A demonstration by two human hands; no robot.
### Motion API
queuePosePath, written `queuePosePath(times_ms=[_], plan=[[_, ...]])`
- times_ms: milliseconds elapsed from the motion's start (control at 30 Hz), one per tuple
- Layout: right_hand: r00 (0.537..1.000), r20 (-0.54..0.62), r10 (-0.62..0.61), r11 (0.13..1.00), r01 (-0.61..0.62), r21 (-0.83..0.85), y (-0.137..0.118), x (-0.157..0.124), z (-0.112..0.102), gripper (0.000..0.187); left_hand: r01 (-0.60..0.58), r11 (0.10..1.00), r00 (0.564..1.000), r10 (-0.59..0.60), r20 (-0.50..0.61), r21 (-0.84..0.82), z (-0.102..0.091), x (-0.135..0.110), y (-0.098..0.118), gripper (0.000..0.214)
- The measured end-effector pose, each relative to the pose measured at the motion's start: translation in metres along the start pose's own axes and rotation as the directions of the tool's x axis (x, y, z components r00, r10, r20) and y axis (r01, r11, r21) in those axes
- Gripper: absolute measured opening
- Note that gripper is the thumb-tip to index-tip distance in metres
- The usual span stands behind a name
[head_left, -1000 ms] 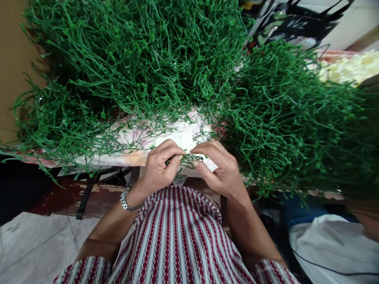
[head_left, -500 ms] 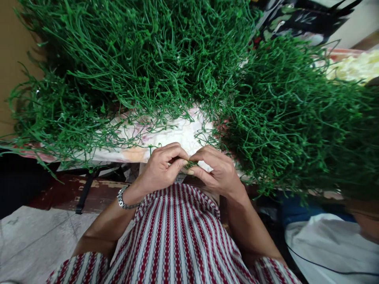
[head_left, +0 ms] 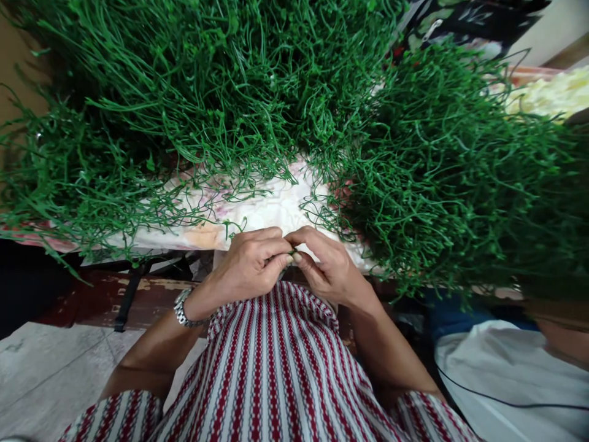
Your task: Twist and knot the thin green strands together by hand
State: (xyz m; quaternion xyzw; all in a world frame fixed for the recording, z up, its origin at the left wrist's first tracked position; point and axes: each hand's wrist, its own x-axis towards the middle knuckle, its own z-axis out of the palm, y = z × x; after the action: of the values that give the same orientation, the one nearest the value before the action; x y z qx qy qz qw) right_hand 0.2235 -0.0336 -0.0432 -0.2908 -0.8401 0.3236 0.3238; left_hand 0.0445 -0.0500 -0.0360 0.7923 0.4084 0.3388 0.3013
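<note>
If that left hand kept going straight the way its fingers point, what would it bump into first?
The left hand points toward the right hand; their fingertips already meet around a small green stem piece, so it would press into those fingers.

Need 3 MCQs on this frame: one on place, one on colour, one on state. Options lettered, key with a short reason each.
1. Where are the two hands?
A. Deep in the right heap
B. Together at the near table edge, in front of the heaps
C. On the floor

2. What colour are the stripes on the shirt?
A. Red and white
B. Blue and yellow
C. Plain black

3. How do the left hand and right hand stand?
A. Both flat and open
B. Fingertips pinched together on a small green stem
C. Wide apart

Key: 1 B, they meet by the pale cloth, short of the green stems. 2 A, red stripes on white. 3 B, thumbs and forefingers close on the stem.
</note>
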Motion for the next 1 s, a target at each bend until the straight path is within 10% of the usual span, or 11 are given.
queuePosePath(times_ms=[367, 600, 733, 867, 1000], plan=[[0.998, -0.064, -0.03, 0.998, 0.026, -0.058, -0.002, -0.004, 0.006, 0.022, 0.043, 0.976, 0.999, -0.045, -0.005, -0.212, 0.0, 0.003, 0.0, 0.013], [0.991, -0.123, -0.049, 0.969, 0.017, -0.245, -0.003, -0.005, 0.017, 0.019, 0.085, 0.996, 0.995, -0.085, 0.05, -0.012, 0.0, 0.001, -0.001, 0.02], [0.996, 0.082, -0.045, 0.928, 0.072, -0.366, -0.007, -0.006, 0.004, 0.02, -0.05, 0.99, 0.982, 0.024, 0.188, 0.135, -0.007, -0.001, -0.002, 0.026], [0.919, 0.34, -0.198, 0.978, 0.21, 0.001, -0.008, -0.009, -0.01, 0.023, -0.182, 0.981, 0.908, 0.196, 0.371, -0.072, -0.019, -0.002, -0.005, 0.027], [0.999, 0.025, 0.044, 0.993, -0.047, 0.11, -0.002, -0.007, -0.006, 0.019, -0.026, 0.987, 0.973, 0.062, 0.222, -0.162, -0.024, 0.001, -0.005, 0.015]])
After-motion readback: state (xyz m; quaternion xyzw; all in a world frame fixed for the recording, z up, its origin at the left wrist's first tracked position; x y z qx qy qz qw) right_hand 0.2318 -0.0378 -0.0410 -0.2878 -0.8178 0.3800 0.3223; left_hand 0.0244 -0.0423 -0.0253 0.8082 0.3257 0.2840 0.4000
